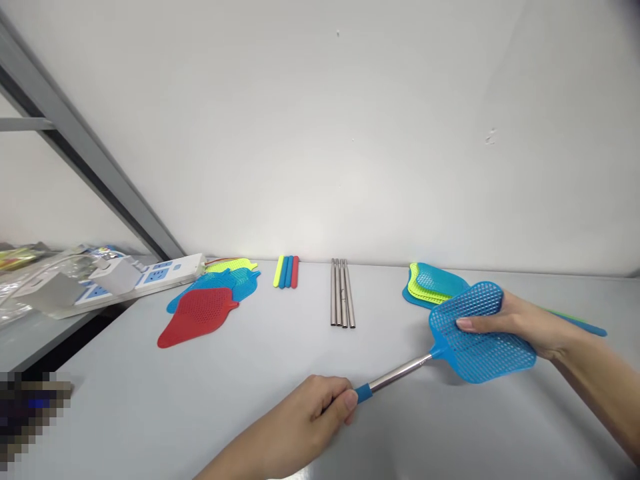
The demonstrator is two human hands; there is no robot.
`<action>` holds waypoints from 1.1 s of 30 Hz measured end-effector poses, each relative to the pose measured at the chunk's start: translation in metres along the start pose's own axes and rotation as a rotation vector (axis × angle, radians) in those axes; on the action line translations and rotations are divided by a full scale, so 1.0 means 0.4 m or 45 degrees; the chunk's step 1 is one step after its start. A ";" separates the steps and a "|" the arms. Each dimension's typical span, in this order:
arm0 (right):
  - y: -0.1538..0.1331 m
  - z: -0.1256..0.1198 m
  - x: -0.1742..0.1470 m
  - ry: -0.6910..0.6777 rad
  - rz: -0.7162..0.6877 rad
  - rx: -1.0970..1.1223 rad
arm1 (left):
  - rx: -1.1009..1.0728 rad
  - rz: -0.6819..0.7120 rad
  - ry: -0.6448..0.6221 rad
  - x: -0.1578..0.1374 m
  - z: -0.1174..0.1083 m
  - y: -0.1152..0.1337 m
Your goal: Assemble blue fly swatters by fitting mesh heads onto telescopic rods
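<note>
A blue fly swatter [483, 343] with a metal rod and a blue grip is held above the table between both hands. My left hand [317, 417] is closed around its blue grip, low at the middle. At the right, my right hand [525, 327] pinches the mesh head, thumb on top and the other fingers hidden beneath. Behind the head lies a stack of swatters [435, 283] in blue and yellow-green, partly covered by the held one and my right hand. Several metal rods [342, 293] lie side by side near the wall.
Left of the rods are several coloured grips [286, 272], yellow, blue and red. Loose swatter heads, with a red one [200, 317] in front, overlap at the left. A power strip [170, 273] with plugged-in adapters sits beyond them, beside a grey metal frame [95, 147].
</note>
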State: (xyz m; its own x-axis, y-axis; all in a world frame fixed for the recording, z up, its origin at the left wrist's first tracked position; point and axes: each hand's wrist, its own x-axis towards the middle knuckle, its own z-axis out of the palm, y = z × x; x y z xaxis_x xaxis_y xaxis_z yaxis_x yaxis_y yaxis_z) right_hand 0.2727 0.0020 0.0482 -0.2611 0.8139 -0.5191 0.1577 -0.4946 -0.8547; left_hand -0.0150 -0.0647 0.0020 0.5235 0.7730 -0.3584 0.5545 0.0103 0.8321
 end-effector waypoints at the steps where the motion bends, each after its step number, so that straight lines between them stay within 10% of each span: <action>1: 0.003 0.002 0.002 0.000 -0.002 0.000 | -0.038 -0.018 -0.023 0.000 -0.002 -0.001; 17: 0.001 -0.003 0.007 -0.129 0.046 0.122 | -0.093 -0.069 0.012 0.006 -0.001 -0.002; 25: -0.015 0.032 -0.009 0.914 -1.173 -0.537 | 0.259 0.028 0.294 0.000 -0.011 0.013; 33: 0.045 0.182 -0.044 -0.127 -0.730 -1.136 | 0.549 0.098 0.338 -0.002 0.005 0.009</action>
State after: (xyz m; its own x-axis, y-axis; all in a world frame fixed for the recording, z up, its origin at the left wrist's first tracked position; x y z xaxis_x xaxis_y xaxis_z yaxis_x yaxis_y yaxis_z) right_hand 0.2108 -0.0433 0.0421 -0.5880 0.8057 -0.0710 0.6166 0.3898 -0.6840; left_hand -0.0121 -0.0665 0.0047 0.4220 0.8963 -0.1363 0.7667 -0.2726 0.5813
